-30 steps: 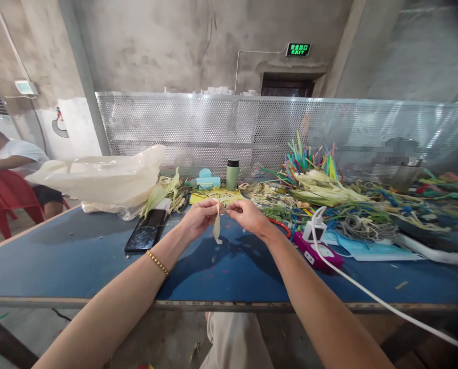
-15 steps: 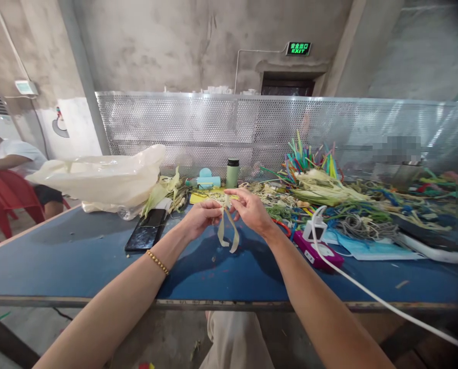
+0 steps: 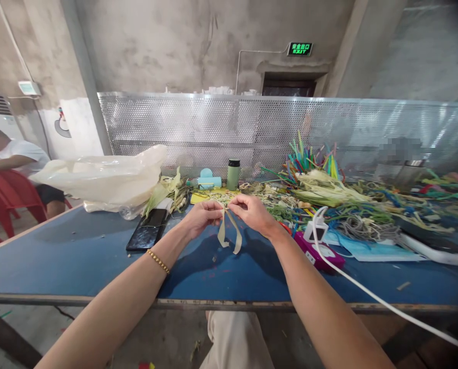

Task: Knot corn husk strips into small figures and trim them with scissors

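Pale strips of corn husk (image 3: 236,237) hang in two loose tails between my hands, a little above the blue table. My left hand (image 3: 203,219) pinches the husk strip near its top with thumb and fingers. Close beside it, my right hand (image 3: 252,214) pinches the same piece, its thumb and forefinger pressed together. Where the tails meet, the fingers partly cover the husk, so I cannot make out whether there is a knot.
A phone (image 3: 147,233) lies left of my hands, with a large plastic bag (image 3: 102,179) behind. Dried husks (image 3: 329,187) and tangled cords (image 3: 357,226) cover the right side. A purple power strip (image 3: 323,253) with a white cable sits near my right forearm. A green bottle (image 3: 233,175) stands behind.
My right hand has lowered slightly, and its raised forefinger has closed down into a pinch. The two husk tails hang slightly further apart. My left hand has hardly moved.
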Motion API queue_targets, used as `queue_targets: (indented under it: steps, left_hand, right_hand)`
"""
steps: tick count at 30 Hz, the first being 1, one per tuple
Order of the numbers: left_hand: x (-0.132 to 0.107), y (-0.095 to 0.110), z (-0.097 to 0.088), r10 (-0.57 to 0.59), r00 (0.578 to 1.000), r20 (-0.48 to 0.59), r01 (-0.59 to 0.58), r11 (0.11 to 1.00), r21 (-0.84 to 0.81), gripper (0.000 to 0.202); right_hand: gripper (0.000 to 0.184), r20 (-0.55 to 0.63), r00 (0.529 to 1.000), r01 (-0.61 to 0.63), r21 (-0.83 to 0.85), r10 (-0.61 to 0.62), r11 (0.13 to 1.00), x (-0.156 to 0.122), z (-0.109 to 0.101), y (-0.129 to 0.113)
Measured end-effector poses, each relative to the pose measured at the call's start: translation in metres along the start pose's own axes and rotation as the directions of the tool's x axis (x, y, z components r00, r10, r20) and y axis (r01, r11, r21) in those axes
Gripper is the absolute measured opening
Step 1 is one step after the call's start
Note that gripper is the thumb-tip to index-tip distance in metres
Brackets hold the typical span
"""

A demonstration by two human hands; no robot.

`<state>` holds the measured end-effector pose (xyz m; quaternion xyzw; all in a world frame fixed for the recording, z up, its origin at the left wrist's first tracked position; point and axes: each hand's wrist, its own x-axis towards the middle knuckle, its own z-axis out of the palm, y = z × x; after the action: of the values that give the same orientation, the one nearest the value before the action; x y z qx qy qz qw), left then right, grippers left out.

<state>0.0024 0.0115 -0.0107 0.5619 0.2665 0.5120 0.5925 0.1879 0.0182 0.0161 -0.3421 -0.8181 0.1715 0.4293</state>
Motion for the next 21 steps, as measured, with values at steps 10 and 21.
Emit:
queue_targets:
  steps: [10, 21]
  left_hand:
    - [0.0, -0.002, -0.001, -0.011, 0.997, 0.075, 0.016, 0.997, -0.071, 0.021]
    - [0.006, -0.002, -0.005, -0.035, 0.994, -0.106, 0.006, 0.966, -0.257, 0.021]
  right_hand:
    - [0.027, 0.098, 0.993, -0.075, 0.11, 0.064, 0.991, -0.001, 0.002, 0.003]
    - [0.006, -0.309, 0.949, -0.162, -0.329, 0.057, 0.93, 0.007, -0.012, 0.033]
